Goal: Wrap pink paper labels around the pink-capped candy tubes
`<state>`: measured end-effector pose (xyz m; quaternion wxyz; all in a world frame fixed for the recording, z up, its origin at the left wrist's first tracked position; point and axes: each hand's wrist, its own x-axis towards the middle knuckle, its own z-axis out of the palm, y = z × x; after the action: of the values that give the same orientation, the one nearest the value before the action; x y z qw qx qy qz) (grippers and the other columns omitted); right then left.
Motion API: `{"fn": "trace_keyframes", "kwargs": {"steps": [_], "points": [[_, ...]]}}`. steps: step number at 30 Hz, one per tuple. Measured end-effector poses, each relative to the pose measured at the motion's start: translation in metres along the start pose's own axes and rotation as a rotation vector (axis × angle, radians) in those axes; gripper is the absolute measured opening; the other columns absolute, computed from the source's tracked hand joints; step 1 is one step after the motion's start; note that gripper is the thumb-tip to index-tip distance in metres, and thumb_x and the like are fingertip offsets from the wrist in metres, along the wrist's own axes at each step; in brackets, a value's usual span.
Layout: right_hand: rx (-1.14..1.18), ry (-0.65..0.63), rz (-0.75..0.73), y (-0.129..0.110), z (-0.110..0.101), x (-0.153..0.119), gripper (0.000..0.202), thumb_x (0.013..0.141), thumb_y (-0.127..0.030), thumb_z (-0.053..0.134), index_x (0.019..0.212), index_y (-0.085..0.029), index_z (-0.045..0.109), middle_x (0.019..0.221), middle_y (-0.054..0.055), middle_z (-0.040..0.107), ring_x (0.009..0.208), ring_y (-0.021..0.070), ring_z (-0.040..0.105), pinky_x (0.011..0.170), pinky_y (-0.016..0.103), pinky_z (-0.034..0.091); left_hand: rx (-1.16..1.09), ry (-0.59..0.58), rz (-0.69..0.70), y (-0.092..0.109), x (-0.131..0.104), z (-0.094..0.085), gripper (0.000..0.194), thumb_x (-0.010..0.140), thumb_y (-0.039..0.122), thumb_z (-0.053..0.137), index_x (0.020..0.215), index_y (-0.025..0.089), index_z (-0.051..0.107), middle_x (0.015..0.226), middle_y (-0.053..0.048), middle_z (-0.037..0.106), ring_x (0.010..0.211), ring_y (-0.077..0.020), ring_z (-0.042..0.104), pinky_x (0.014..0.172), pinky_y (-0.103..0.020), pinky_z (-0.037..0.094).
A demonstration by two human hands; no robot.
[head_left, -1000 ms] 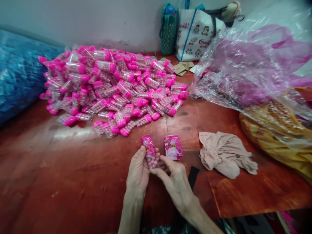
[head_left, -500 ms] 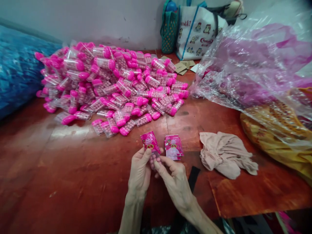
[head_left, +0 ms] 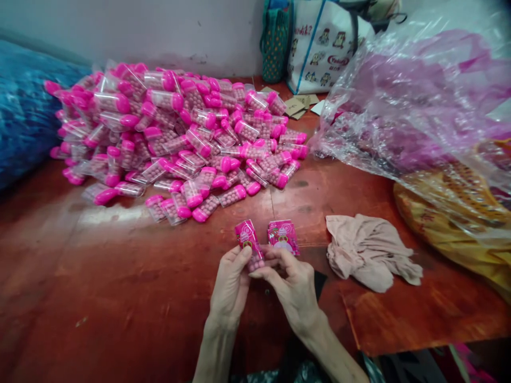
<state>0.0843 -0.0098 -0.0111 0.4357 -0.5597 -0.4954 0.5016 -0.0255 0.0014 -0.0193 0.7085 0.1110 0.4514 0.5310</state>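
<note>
My left hand [head_left: 232, 279] grips a small clear container of pink balls [head_left: 256, 263] from its left side, with a printed pink label [head_left: 246, 234] at the upper part, under my thumb. My right hand [head_left: 293, 282] pinches the same container near its lower right end. Just behind my right fingers lies a small stack of pink printed labels [head_left: 284, 234]. Farther back, a large heap of clear containers with bright pink caps [head_left: 195, 141] covers the left and middle of the red-brown table [head_left: 120, 276].
A crumpled beige cloth [head_left: 369, 250] lies right of my hands. Clear and pink plastic [head_left: 415, 101] and a yellow bag [head_left: 451, 213] fill the right side. Brown cards [head_left: 297, 106], a white tote bag [head_left: 319, 48] and a blue bag [head_left: 32, 111] stand farther out.
The label sits lower and straighter along the container between my hands. My right fingers have shifted up and around its right side. The view has moved slightly.
</note>
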Motion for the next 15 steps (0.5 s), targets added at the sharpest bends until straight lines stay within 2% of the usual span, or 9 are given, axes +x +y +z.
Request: {"fn": "trace_keyframes", "kwargs": {"steps": [2, 6, 10, 13, 15], "points": [[-0.064, 0.018, -0.080, 0.002, -0.001, 0.000, 0.013, 0.074, -0.023, 0.064, 0.086, -0.020, 0.062, 0.072, -0.001, 0.069, 0.061, 0.0121, 0.065, 0.059, 0.018, 0.051, 0.000, -0.025, -0.012, -0.001, -0.002, -0.001, 0.009, 0.073, 0.019, 0.062, 0.070, 0.011, 0.065, 0.059, -0.001, 0.061, 0.053, -0.0058, 0.052, 0.052, -0.015, 0.042], [-0.200, 0.052, -0.213, 0.007, -0.003, 0.000, 0.009, 0.079, -0.027, 0.058, 0.080, -0.020, 0.063, 0.070, 0.000, 0.069, 0.055, 0.0110, 0.064, 0.055, 0.017, 0.049, 0.010, -0.076, -0.027, -0.003, -0.006, 0.002, 0.010, 0.072, 0.016, 0.063, 0.079, 0.011, 0.068, 0.068, -0.003, 0.066, 0.058, -0.0081, 0.055, 0.063, -0.020, 0.045], [-0.230, 0.018, -0.185, 0.004, -0.003, 0.001, 0.011, 0.081, -0.028, 0.057, 0.082, -0.020, 0.064, 0.071, 0.000, 0.069, 0.055, 0.0120, 0.063, 0.056, 0.019, 0.049, 0.017, -0.049, -0.033, -0.004, -0.002, 0.004, 0.010, 0.070, 0.019, 0.065, 0.076, 0.012, 0.068, 0.070, -0.005, 0.068, 0.059, -0.0104, 0.057, 0.064, -0.022, 0.046], [-0.238, -0.065, -0.166, -0.002, -0.002, -0.001, 0.012, 0.081, -0.030, 0.056, 0.083, -0.020, 0.063, 0.077, 0.002, 0.069, 0.062, 0.0141, 0.064, 0.059, 0.022, 0.049, 0.058, 0.003, -0.024, 0.004, -0.004, -0.007, 0.016, 0.067, 0.023, 0.067, 0.079, 0.012, 0.068, 0.073, -0.007, 0.069, 0.066, -0.0164, 0.062, 0.066, -0.028, 0.048], [-0.269, -0.082, -0.173, -0.003, -0.006, -0.004, 0.013, 0.081, -0.031, 0.057, 0.082, -0.020, 0.064, 0.074, 0.001, 0.068, 0.061, 0.0142, 0.063, 0.059, 0.022, 0.048, 0.103, 0.090, 0.036, 0.016, -0.016, -0.027, 0.021, 0.065, 0.029, 0.069, 0.077, 0.011, 0.069, 0.074, -0.009, 0.069, 0.073, -0.0212, 0.063, 0.069, -0.032, 0.049]]}}
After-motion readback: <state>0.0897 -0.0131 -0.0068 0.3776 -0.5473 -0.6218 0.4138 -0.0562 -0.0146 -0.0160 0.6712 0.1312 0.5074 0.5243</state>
